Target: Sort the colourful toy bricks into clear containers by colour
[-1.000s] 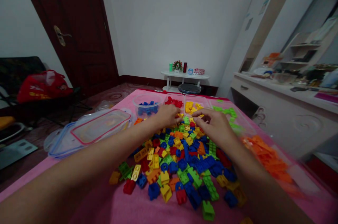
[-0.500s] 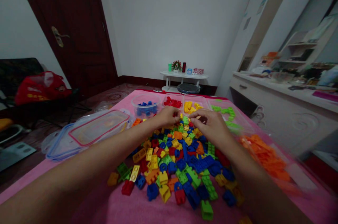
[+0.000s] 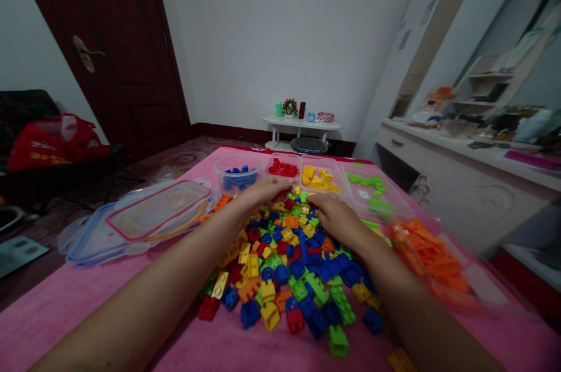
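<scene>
A large pile of mixed building blocks (image 3: 291, 249) in red, yellow, blue, green and orange covers the middle of the pink cloth. My left hand (image 3: 269, 188) lies palm down at the pile's far left edge, fingers stretched forward, with no block visible in it. Across from it, my right hand (image 3: 331, 211) rests over the far right part of the pile, fingers loosely apart and their tips partly hidden. Small green and yellow blocks (image 3: 304, 197) show between the two hands. Just beyond stands a clear box of yellow blocks (image 3: 318, 178).
Clear containers hold blue blocks (image 3: 240, 176), red blocks (image 3: 284, 168), green blocks (image 3: 370, 185) and orange blocks (image 3: 433, 255). Stacked plastic lids (image 3: 158, 214) lie on the left of the pink cloth (image 3: 175, 337). A white dresser (image 3: 464, 167) stands on the right.
The view has shifted slightly. My left hand has flattened and stretched its fingers forward; my right hand has turned palm down and moved slightly left, lower onto the pile.
</scene>
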